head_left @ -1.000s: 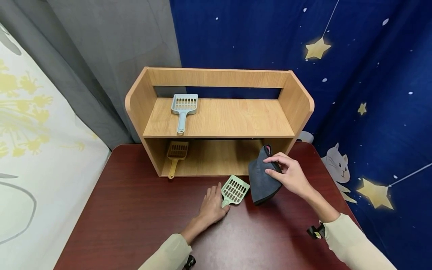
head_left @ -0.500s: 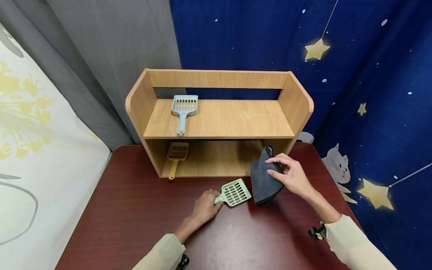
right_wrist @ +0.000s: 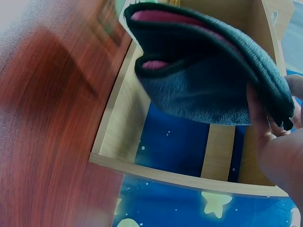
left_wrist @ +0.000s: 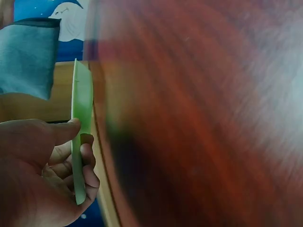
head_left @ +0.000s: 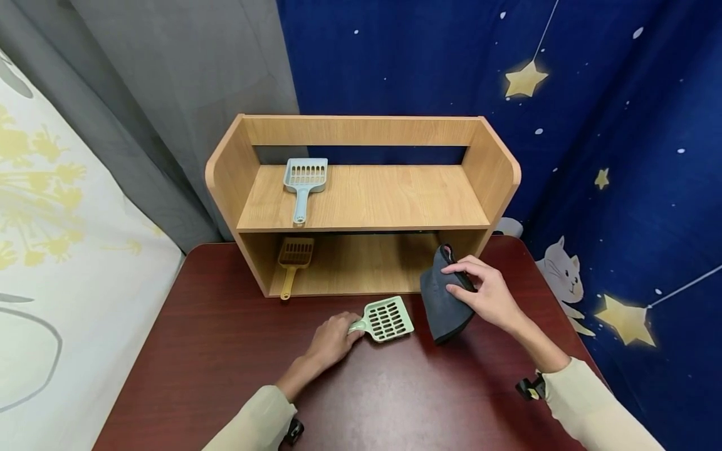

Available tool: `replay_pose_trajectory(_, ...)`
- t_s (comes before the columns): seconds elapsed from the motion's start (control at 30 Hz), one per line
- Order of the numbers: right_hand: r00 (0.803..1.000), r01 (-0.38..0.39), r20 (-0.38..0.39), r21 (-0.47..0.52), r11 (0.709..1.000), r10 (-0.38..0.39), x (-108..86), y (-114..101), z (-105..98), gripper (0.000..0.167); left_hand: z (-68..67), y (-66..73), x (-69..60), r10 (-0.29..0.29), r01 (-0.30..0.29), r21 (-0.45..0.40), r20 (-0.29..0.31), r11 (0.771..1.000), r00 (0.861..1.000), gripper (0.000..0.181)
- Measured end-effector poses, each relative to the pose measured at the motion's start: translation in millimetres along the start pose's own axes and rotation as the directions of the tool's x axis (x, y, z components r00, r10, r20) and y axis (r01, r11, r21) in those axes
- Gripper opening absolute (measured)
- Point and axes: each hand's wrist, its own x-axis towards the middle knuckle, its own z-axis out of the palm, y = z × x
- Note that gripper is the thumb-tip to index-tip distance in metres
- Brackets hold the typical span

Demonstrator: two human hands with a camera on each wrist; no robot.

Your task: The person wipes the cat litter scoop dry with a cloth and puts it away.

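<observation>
My left hand grips the handle of a pale green slotted litter scoop just above the table. In the left wrist view the scoop shows edge-on, thumb on one side and curled fingers on the other. My right hand pinches a folded dark grey cloth by its black-bordered edge, and the cloth hangs in front of the shelf's lower right. Pink shows between its folds in the right wrist view, where the cloth is close to the camera.
A two-tier wooden shelf stands on the dark red table. A light blue scoop lies on its upper tier at left, a yellow-brown scoop on the lower tier at left. Curtains hang behind.
My left hand has shifted left and now grips the green scoop's handle, and the scoop has turned so its handle points left. The right hand and cloth have barely moved.
</observation>
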Motion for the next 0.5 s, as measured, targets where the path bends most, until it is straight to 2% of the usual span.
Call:
replay_pose_trajectory(0.13, 0.998, 0.062, -0.014, -0.079, 0.995, -0.064, 1.3, 2.7, 7.5, 0.037, -11.0, 3.6, 2.1, 0.012, -0.012, 0.006, -0.007, 1.000, 1.000, 0.021)
replay_pose_trajectory(0.27, 0.993, 0.116, 0.016, -0.109, 0.987, -0.115, 4.8, 2.9, 23.4, 0.039, -19.2, 10.0, 5.3, 0.029, -0.029, 0.012, -0.016, 0.999, 0.999, 0.021)
replay_pose_trajectory(0.37, 0.992, 0.117, 0.064, -0.140, 0.983, -0.109, 8.6, -1.2, 41.3, 0.039, -24.1, 15.7, 8.2, 0.056, -0.056, 0.012, -0.024, 0.998, 0.998, 0.021)
replay_pose_trajectory(0.5, 0.992, 0.062, 0.117, -0.171, 0.983, -0.042, 12.6, -7.2, 67.0, 0.037, -30.0, 24.1, 12.0, 0.083, -0.083, -0.009, -0.015, 0.997, 0.996, 0.019)
